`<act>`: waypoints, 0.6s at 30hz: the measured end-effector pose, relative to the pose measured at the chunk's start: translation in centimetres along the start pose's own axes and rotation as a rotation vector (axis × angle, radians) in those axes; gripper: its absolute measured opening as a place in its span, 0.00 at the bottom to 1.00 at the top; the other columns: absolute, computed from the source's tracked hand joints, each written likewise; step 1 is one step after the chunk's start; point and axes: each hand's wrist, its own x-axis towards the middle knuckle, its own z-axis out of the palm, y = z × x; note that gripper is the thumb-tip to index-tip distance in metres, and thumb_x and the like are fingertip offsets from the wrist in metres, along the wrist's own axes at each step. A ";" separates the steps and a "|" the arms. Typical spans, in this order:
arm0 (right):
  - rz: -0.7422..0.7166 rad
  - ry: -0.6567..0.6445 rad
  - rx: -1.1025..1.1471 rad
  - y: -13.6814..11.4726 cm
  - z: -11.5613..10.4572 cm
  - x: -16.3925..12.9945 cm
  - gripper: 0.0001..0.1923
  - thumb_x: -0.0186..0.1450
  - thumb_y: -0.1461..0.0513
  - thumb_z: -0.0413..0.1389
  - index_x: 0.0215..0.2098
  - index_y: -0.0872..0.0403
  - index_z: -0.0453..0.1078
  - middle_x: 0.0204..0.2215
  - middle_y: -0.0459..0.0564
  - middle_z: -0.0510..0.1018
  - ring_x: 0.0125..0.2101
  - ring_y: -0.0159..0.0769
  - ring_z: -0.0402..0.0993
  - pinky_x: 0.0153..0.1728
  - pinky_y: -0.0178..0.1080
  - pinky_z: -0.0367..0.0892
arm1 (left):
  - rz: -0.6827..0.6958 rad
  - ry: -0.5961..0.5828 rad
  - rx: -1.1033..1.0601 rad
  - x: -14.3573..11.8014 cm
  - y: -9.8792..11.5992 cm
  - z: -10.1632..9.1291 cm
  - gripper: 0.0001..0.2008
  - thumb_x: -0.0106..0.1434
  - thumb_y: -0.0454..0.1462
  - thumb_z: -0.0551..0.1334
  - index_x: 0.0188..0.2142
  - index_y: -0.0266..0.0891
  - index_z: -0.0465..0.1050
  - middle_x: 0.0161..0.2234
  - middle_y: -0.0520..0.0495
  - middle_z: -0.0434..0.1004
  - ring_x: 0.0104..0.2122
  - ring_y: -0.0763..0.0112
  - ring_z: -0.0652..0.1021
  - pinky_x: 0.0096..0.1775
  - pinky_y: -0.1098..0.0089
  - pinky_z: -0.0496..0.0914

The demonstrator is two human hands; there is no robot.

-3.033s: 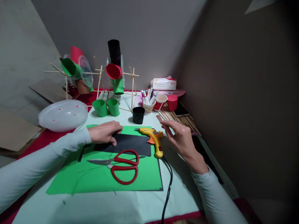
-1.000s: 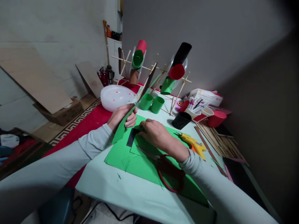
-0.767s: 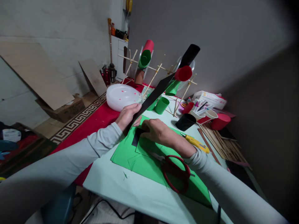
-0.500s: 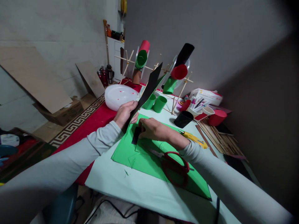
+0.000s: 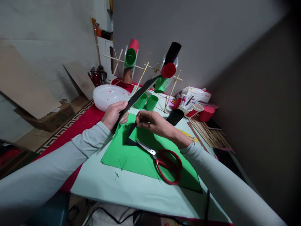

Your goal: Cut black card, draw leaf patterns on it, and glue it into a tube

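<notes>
My left hand (image 5: 115,115) is closed on a long sheet of black card (image 5: 141,94), which slants up to the right, its edge towards me. Fingers of my right hand (image 5: 155,124) pinch the upper corner of a small piece of black paper (image 5: 130,138) just above a large green sheet (image 5: 141,160). The piece looks bent or L-shaped; part of it is hidden by my fingers. Red-handled scissors (image 5: 169,166) lie on the green sheet below my right hand, blades pointing at the small piece. Tiny green scraps (image 5: 117,175) lie by the sheet's near edge.
Behind stand stick frames (image 5: 144,77) carrying coloured paper tubes, two green tubes (image 5: 151,102) and a white plastic bowl (image 5: 109,97). To the right are a black tube (image 5: 175,117), a yellow cutter (image 5: 188,135), cups with pens (image 5: 185,110) and wooden sticks (image 5: 207,131).
The view has shifted so things appear further left. The black card has tipped lower to the right, and my right hand has lifted slightly, with more of the small black piece showing.
</notes>
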 end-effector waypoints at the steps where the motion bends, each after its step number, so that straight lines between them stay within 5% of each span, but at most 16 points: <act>1: -0.002 0.051 0.019 0.1 0.0 -0.2 0.03 0.65 0.69 0.57 0.36 0.56 0.69 0.29 0.44 0.76 0.31 0.32 0.72 0.35 0.34 0.68 | 0.000 -0.013 0.002 -0.1 0.1 0.1 0.16 0.71 0.40 0.59 0.27 0.37 0.67 0.15 0.64 0.57 0.11 0.83 0.59 0.14 0.78 0.58; 6: -0.007 0.250 0.063 -0.6 -1.3 -2.8 0.08 0.69 0.66 0.54 0.46 0.56 0.72 0.46 0.52 0.81 0.45 0.36 0.78 0.47 0.37 0.70 | -0.012 -0.072 0.008 -0.5 0.6 0.5 0.14 0.70 0.40 0.61 0.28 0.36 0.69 0.17 0.63 0.60 0.13 0.83 0.61 0.16 0.78 0.60; 9: 0.054 0.314 -0.014 -0.9 -2.7 -6.2 0.10 0.71 0.66 0.54 0.50 0.58 0.72 0.46 0.54 0.81 0.44 0.37 0.79 0.45 0.36 0.71 | -0.033 -0.085 0.011 -0.6 0.4 0.6 0.13 0.70 0.40 0.61 0.29 0.36 0.70 0.17 0.63 0.61 0.12 0.83 0.61 0.16 0.78 0.60; 12: 0.232 0.216 -0.395 0.1 -3.5 -10.0 0.11 0.71 0.67 0.55 0.50 0.57 0.72 0.45 0.54 0.82 0.42 0.39 0.79 0.43 0.38 0.71 | -0.059 -0.067 0.017 -0.6 0.0 0.6 0.12 0.67 0.39 0.63 0.28 0.36 0.70 0.14 0.63 0.59 0.11 0.83 0.59 0.15 0.79 0.58; 18: 0.304 0.069 -0.566 3.4 -2.3 -13.1 0.09 0.66 0.69 0.60 0.45 0.61 0.73 0.42 0.62 0.78 0.43 0.52 0.73 0.42 0.49 0.69 | -0.147 0.020 0.037 -0.8 -0.4 1.6 0.11 0.57 0.39 0.70 0.25 0.37 0.70 0.13 0.60 0.62 0.10 0.83 0.60 0.13 0.80 0.57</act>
